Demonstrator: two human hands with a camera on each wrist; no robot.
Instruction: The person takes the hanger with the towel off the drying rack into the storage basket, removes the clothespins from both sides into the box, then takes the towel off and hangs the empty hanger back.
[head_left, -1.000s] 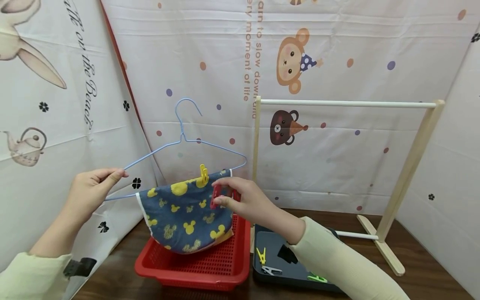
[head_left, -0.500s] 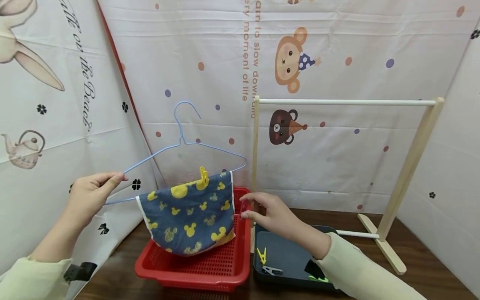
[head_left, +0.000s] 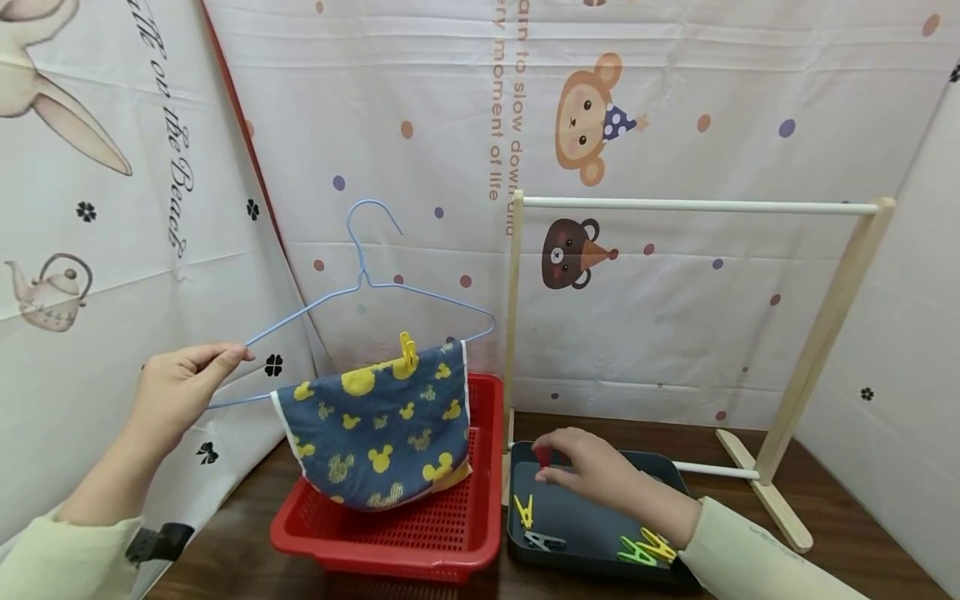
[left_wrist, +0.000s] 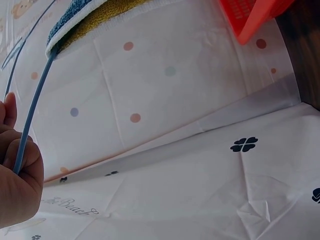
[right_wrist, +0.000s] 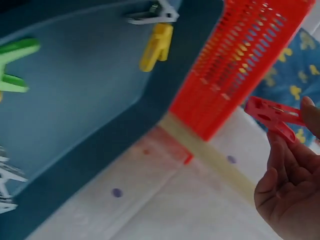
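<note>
My left hand [head_left: 176, 392] grips the left end of a blue wire clothes hanger [head_left: 322, 302] and holds it up. Folded over the hanger's lower bar is a dark blue towel [head_left: 375, 454] with yellow mouse-head prints and white edging. One yellow clothespin [head_left: 408, 352] is clipped on its top fold, right of the middle. Over the left part of a dark tray [head_left: 577, 508], my right hand [head_left: 600, 471] pinches a red clothespin [right_wrist: 272, 116] between thumb and fingers. In the tray lie a yellow clothespin [head_left: 523, 511], a grey one [head_left: 544, 542] and a green one [head_left: 636, 551].
A red perforated basket [head_left: 390, 560] stands beneath the towel, left of the tray. Behind the tray rises a wooden drying rack with a white top rail [head_left: 697, 205]. Printed white cloth [head_left: 420, 75] hangs around the dark wooden table [head_left: 225, 542].
My right hand has moved from the towel's right side down and right to the tray, with the red clothespin. The left hand keeps the hanger and towel almost still.
</note>
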